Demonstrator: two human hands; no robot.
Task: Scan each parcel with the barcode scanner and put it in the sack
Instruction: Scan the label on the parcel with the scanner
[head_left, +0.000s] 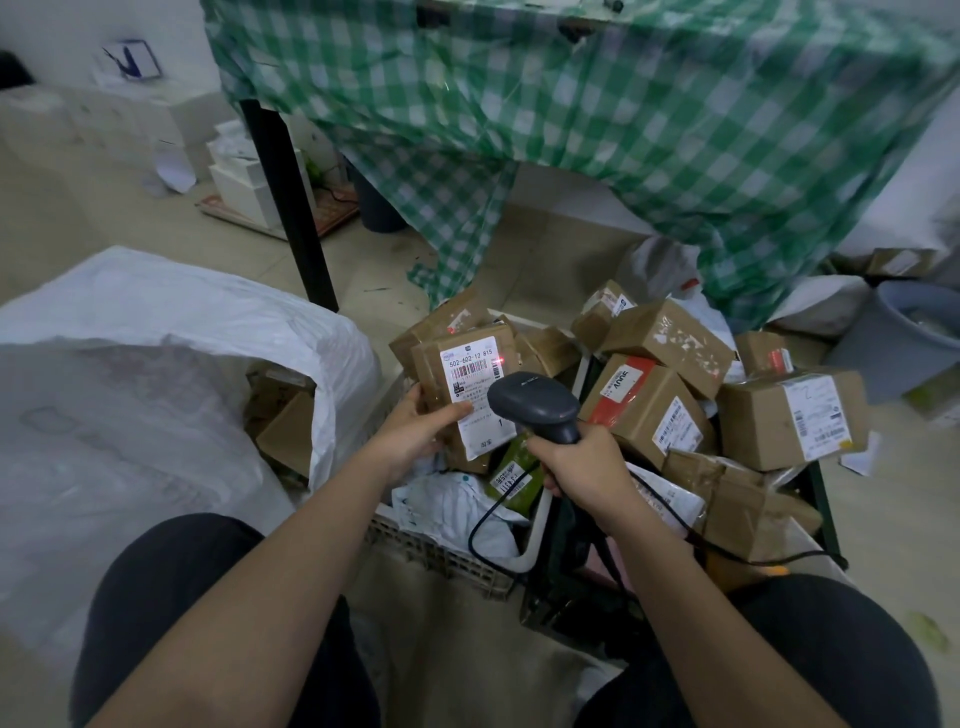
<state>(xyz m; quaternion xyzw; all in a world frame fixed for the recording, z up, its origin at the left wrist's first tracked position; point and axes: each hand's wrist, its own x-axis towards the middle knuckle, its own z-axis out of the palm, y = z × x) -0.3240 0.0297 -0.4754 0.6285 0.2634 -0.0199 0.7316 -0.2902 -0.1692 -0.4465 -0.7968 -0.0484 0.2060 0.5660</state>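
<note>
My left hand (415, 426) grips a brown cardboard parcel (462, 384) by its lower left edge, white shipping label facing me. My right hand (582, 462) holds the dark grey barcode scanner (535, 405) by its handle, head aimed at the label. A red light spot shows at the barcode's right end. The white woven sack (156, 364) stands open at the left with brown boxes inside. A pile of brown parcels (665, 395) fills the crates in front of me.
A table draped in green-checked cloth (623, 130) stands behind the pile, its black leg (291, 208) between sack and parcels. A grey bin (904, 338) sits at far right. The scanner's black cable (675, 514) trails over the crate (441, 556). My knees frame the bottom.
</note>
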